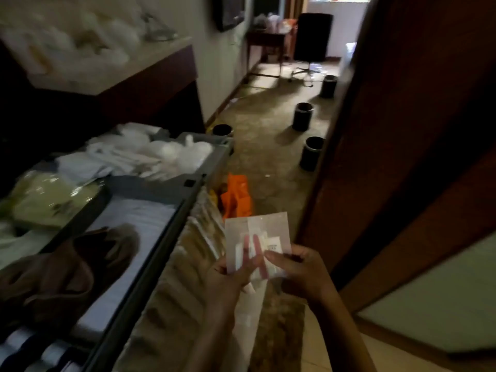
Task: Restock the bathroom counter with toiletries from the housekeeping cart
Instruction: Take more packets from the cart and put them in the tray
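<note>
Between the two hands, a small fan of translucent toiletry packets (257, 234) is held upright and face-on. The left hand (228, 277) is closed on the packets from behind, and two of its fingers (245, 247) show pink through the film, so the stack is backed and kept flat. The right hand (298, 272) is pinched on the lower right edge, thumb uppermost, apparently so that single packets can be thumbed apart and checked or counted. Just left of the left hand the housekeeping cart (171, 224) is stood lengthwise, and a row of sachets (198, 237) is packed on edge along its near side, within easy reach should more stock be needed. Beyond the hands an orange bag (236, 194) is seen at the end of the cart. Farther ahead, black bins (303, 116) are set well apart on the floor. A wooden door (402, 130) is seen to the right of the right hand. No bathroom counter is shown, so the picking stage is judged to be in hand, with carrying and setting out not yet done. The print on the packets is too blurred to be read.
</note>
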{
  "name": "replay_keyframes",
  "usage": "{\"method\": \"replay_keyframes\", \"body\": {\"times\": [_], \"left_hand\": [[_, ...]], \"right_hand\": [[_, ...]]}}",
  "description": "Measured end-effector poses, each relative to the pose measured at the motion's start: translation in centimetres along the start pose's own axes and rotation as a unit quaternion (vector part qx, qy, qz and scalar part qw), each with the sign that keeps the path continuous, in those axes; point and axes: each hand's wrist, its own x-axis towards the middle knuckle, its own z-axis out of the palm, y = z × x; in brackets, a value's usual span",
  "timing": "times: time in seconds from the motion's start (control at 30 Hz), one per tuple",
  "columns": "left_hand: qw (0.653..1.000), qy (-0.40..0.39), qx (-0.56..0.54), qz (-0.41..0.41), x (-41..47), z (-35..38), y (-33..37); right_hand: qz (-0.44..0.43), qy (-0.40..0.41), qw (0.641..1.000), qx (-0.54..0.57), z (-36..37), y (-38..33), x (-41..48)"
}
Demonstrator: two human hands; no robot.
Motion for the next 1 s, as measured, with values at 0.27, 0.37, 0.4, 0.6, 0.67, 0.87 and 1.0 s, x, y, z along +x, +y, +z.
{"method": "replay_keyframes", "body": {"times": [0.27, 0.37, 0.4, 0.6, 0.67, 0.87, 1.0], "left_hand": [[0.983, -0.154, 0.043, -0.094, -2.2, 16.8, -3.2], [0.974, -0.201, 0.059, -0.09, -3.5, 21.5, -4.5], [0.97, -0.213, 0.064, -0.096, -3.7, 23.1, -5.0], [0.938, -0.316, 0.066, -0.128, -6.1, 31.3, -7.6], [0.925, -0.35, 0.071, -0.131, -7.1, 33.4, -8.3], [0.873, -0.452, 0.11, -0.148, -8.5, 40.8, -10.3], [0.829, -0.527, 0.126, -0.141, -9.0, 47.1, -10.9]], "right_hand": [[-0.059, 0.227, 0.967, 0.095, -15.7, 2.2, -6.4], [-0.066, 0.292, 0.945, 0.133, -20.2, 3.3, -8.4], [-0.066, 0.313, 0.937, 0.139, -21.5, 3.7, -9.0], [-0.079, 0.435, 0.88, 0.176, -28.1, 5.8, -12.4], [-0.077, 0.474, 0.852, 0.207, -29.7, 6.4, -13.4], [-0.075, 0.566, 0.782, 0.249, -34.9, 7.0, -15.9], [-0.094, 0.612, 0.741, 0.258, -39.9, 6.7, -16.6]]}}
